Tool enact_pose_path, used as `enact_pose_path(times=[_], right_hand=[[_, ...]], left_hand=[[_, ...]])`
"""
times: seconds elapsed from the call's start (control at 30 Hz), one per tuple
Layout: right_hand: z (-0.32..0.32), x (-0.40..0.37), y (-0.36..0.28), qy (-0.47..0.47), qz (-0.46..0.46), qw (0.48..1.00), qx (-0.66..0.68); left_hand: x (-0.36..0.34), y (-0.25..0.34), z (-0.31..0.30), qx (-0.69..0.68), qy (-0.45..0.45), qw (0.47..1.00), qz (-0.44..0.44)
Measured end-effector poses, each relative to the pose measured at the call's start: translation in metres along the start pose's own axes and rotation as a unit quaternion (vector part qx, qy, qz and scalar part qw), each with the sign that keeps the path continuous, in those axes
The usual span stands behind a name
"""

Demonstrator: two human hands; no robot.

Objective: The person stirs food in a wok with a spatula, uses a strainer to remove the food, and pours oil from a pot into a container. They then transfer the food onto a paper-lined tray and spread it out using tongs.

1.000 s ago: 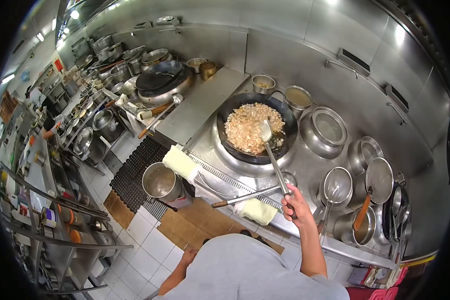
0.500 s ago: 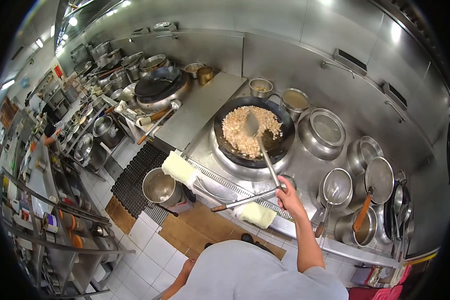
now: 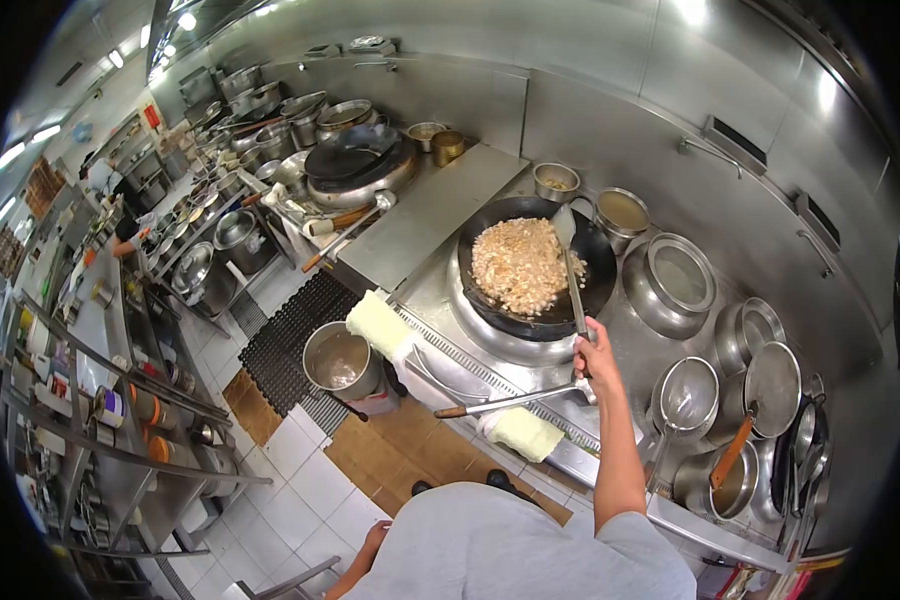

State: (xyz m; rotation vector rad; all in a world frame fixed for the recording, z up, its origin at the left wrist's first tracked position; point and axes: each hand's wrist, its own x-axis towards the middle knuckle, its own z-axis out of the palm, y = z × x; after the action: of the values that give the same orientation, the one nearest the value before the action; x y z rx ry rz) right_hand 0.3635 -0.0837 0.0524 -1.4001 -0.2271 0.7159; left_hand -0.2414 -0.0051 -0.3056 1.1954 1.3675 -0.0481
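Note:
My right hand (image 3: 595, 360) is closed round the handle of a long metal wok spatula (image 3: 574, 280). Its blade rests at the far right inside edge of a black wok (image 3: 602, 262) on the stove. Pale, pinkish-brown chopped food (image 3: 520, 262) lies heaped in the wok, left of the blade. Just below that hand, a ladle (image 3: 515, 402) with a wooden handle end lies across the stove's front edge. My left hand (image 3: 375, 537) hangs low beside my grey shirt, away from the stove; its fingers are mostly hidden and no object shows in it.
Behind the wok stand a small pot of food (image 3: 556, 182) and a pot of liquid (image 3: 623, 212). Strainers (image 3: 688, 392) and pots crowd the right. A bucket (image 3: 342, 360) stands on the floor, left of the stove. Another person (image 3: 115, 195) is far left, by the shelves.
The spatula blade has moved from the middle of the food to the wok's far right side. The food now sits more heaped. My view has shifted slightly left.

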Motion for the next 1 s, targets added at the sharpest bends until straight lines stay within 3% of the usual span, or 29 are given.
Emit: enact_pose_path(times=[0.07,0.13,0.17,0.23,0.27,0.37,0.63,0.8,0.9,0.93,1.0], right_hand=[[0.002,0.012,0.001,-0.007,-0.041,0.997,-0.069],[0.001,0.027,0.000,-0.001,-0.097,0.974,-0.204],[0.005,0.035,0.001,-0.005,-0.098,0.974,-0.205],[0.020,0.040,-0.009,0.067,-0.216,0.860,-0.458],[0.026,0.041,-0.014,0.067,-0.153,0.863,-0.477],[0.034,0.049,-0.005,0.069,-0.174,0.820,-0.542],[0.021,-0.009,0.000,0.014,-0.186,0.757,-0.627],[-0.014,-0.075,-0.030,0.099,-0.162,0.706,-0.682],[-0.034,-0.112,-0.048,0.131,-0.187,0.698,-0.679],[-0.044,-0.119,-0.045,0.134,-0.185,0.698,-0.679],[-0.062,-0.132,-0.042,0.091,-0.218,0.783,-0.575]], left_hand=[[-0.005,-0.007,0.004,-0.079,-0.001,0.997,-0.003],[-0.005,-0.016,0.008,-0.076,0.006,0.997,0.002],[-0.004,-0.019,0.009,-0.068,0.010,0.998,0.012],[-0.005,-0.024,0.011,-0.055,0.015,0.998,0.013],[-0.004,-0.026,0.011,-0.038,0.018,0.999,0.014],[-0.008,-0.021,0.013,-0.029,0.019,0.999,0.020],[-0.021,-0.010,0.000,0.050,-0.008,0.998,0.041],[-0.008,0.043,0.004,0.104,-0.031,0.992,0.060],[0.000,0.046,0.001,0.123,-0.042,0.989,0.069],[0.019,0.032,-0.001,0.115,-0.040,0.988,0.095],[0.040,0.025,-0.001,0.112,-0.040,0.986,0.121]])
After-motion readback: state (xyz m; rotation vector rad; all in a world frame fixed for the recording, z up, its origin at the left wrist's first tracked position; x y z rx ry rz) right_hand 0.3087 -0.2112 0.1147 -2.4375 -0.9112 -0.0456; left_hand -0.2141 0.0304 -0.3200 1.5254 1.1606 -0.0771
